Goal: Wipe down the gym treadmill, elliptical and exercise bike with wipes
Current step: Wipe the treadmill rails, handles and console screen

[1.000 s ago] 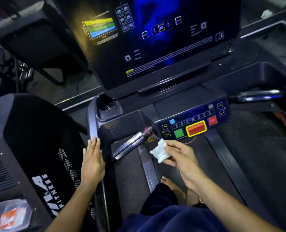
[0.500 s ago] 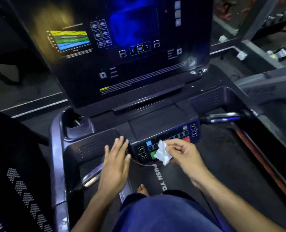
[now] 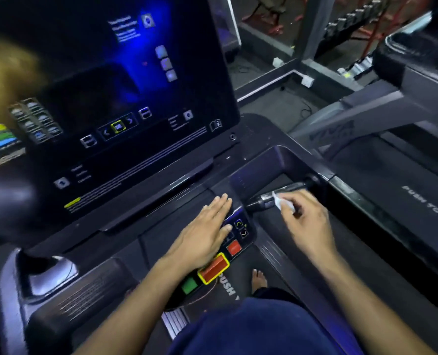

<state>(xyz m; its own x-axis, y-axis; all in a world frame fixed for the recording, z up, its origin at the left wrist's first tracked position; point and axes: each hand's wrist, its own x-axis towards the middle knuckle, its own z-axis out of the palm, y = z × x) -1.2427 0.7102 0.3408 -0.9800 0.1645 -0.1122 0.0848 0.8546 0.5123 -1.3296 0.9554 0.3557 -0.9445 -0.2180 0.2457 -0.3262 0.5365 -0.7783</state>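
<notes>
We are pinching a small white wipe [image 3: 279,201] between the thumb and fingertips of the right hand [image 3: 306,221], and we are bringing it against the short metal handle [image 3: 276,197] on the right side of the treadmill's button panel [image 3: 234,237]. The left hand [image 3: 203,238] is lying flat with straight fingers over that panel, holding nothing. The wipe is crumpled into a wad; we judge it light, soft and limp, likely damp, so it is best held by a bunched fold and pressed with the fingertips. The handle is stiff and probably smooth; its long axis is running from the panel's corner out and up to the right, toward the side rail [image 3: 381,208]. Above both hands, the dark screen [image 3: 125,98] is tilting back.
</notes>
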